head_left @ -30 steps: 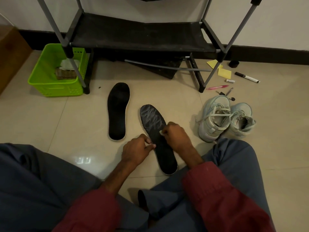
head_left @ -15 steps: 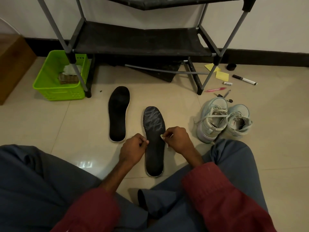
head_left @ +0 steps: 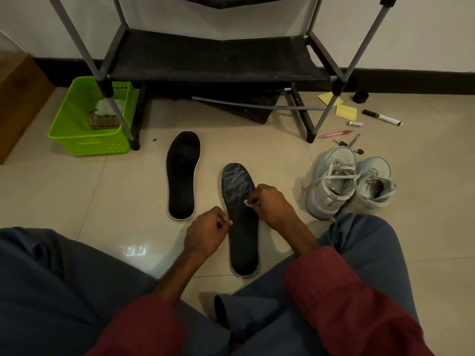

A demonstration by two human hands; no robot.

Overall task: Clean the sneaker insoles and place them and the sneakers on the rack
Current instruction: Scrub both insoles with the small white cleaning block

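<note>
Right hand: the right hand (head_left: 272,205) sits over the right edge of the streaked insole (head_left: 244,242), fingers curled tight, pinching a small white scrap (head_left: 246,202) against its surface.
Left hand: the left hand (head_left: 205,233) is at the same insole's left edge with fingers curled in and the thumb tip touching the rim. I cannot tell whether it actually grips the edge.
Streaked insole: black and flat on the beige tiled floor (head_left: 64,201) between the person's knees, toe pointing towards the rack, with whitish smears over its forefoot.
Plain insole: a second black insole with a pale rim (head_left: 183,176) lies flat to the left, apart from the first and untouched.
Sneakers: a pale blue laced pair of sneakers (head_left: 334,186) stands side by side on the floor to the right, by the person's right knee.
Rack: a black fabric-shelf rack with grey poles (head_left: 218,57) stands against the wall.
Basket: a bright green plastic basket (head_left: 77,143) sits by the rack's left leg, with crumpled white paper inside.
Clutter: yellow sticky notes (head_left: 345,111), a black-and-white marker (head_left: 383,117) and a pink pen (head_left: 334,134) lie beyond the sneakers.
</note>
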